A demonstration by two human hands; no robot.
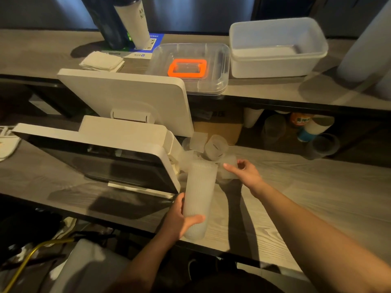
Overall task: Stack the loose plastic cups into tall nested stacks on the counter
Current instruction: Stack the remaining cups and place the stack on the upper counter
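The left hand [179,220] is wrapped round the lower part of a tall cup stack [200,197], holding it tilted over the counter's [306,197] near edge, rims pointing away toward the screen [101,163]. The right hand [243,172] reaches farther in, its fingers closed on a single loose cup [229,170] just beside the stack's top. More loose cups [214,148] lie jumbled behind, near the screen's right corner. On the raised shelf [275,89] at the back sit a clear lid [190,68] with an orange handle and, beside it, a white tub [277,47].
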